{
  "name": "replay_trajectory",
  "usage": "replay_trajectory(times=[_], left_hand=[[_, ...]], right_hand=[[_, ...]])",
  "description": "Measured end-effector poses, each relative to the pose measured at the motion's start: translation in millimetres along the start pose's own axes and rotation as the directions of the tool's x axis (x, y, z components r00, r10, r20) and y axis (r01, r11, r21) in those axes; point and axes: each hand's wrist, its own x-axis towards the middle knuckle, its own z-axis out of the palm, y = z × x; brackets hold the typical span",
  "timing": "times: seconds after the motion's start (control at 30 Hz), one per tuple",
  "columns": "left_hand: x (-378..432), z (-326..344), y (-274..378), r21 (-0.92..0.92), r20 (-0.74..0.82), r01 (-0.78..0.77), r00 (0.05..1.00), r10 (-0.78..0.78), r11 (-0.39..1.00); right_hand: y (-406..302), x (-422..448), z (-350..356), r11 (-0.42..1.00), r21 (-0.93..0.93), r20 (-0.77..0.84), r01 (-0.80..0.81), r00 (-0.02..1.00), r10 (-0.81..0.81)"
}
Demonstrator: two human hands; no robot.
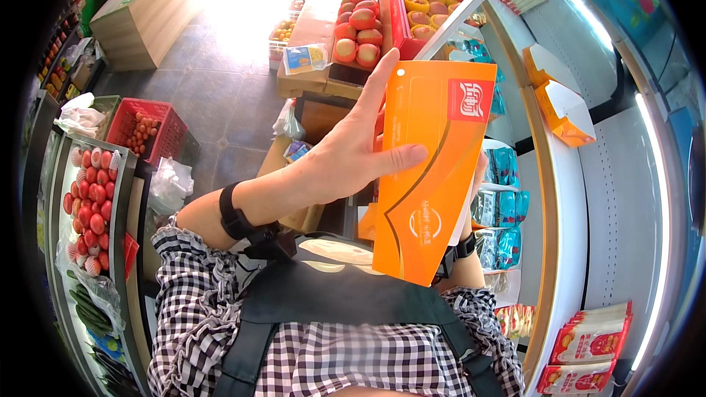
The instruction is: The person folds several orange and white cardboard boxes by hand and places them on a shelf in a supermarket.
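Observation:
An orange printed cardboard display box is held upright in front of my chest. My left hand grips its left side, with the thumb lying on the front face and a finger stretched along the upper left edge. My right hand is mostly hidden behind the box; only part of it shows at the box's right edge, and its grip cannot be made out. Two similar open orange-and-white boxes, one of them an orange carton, sit on the refrigerated shelf to the right.
A lit display shelf curves along the right, with teal packets and red-and-white packets. Apples in foam nets and a red fruit box stand ahead. Leftward are a tomato case and a red crate.

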Motion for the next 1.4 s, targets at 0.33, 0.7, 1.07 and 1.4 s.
replay_trajectory(times=[0.33,0.7,1.07,1.4], left_hand=[[-8,-39,-42,-0.361,-0.067,0.270,0.947,-0.313,0.893],[-12,-38,-61,-0.278,-0.264,0.013,0.960,-0.089,0.961],[-9,-21,-47,0.010,-0.361,-0.041,0.932,0.042,0.999],[10,-36,-43,-0.385,-0.270,0.139,0.928,-0.255,0.912]], right_hand=[[-14,16,16,0.995,0.013,-0.071,0.095,0.993,-0.094],[38,12,7,0.821,-0.464,0.122,0.334,0.942,-0.314],[43,11,32,0.805,-0.361,0.122,0.470,0.880,-0.459],[11,33,12,0.925,-0.273,0.067,0.263,0.965,-0.254]])
